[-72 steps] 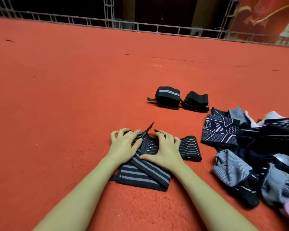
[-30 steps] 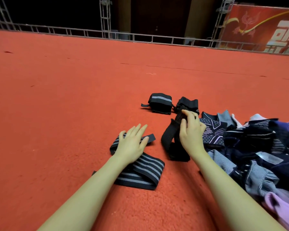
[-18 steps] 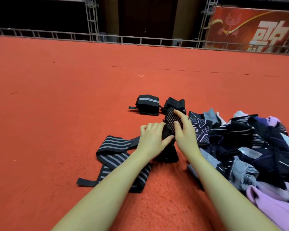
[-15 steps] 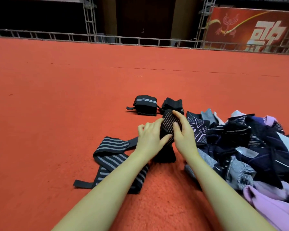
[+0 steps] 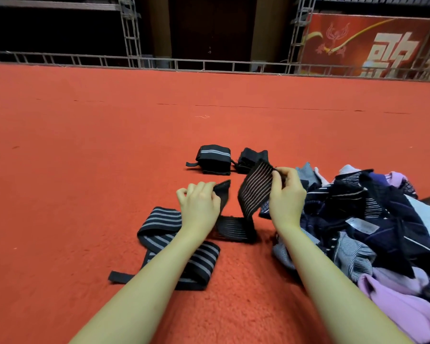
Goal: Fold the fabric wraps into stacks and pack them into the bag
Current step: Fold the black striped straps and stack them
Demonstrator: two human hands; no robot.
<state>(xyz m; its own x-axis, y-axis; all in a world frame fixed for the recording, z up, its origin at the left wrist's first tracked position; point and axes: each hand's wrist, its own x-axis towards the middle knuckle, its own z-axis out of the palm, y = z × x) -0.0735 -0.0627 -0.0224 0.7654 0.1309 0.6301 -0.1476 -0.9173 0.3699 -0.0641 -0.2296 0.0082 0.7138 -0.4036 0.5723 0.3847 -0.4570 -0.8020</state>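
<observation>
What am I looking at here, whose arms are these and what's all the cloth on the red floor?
There is no machine: a person wears a camera on the head, so you see their own bare arms from above. The left hand and right hand each grip an end of a thin-striped black wrap, its middle sagging to the red carpet. A wide-striped wrap lies unfolded under the left forearm. Two folded wraps sit farther off, and a pile of mixed fabric lies to the right. No bag is visible.

Red carpet [image 5: 85, 150], metal truss railing [image 5: 159, 63], red banner [image 5: 365, 45] behind.
</observation>
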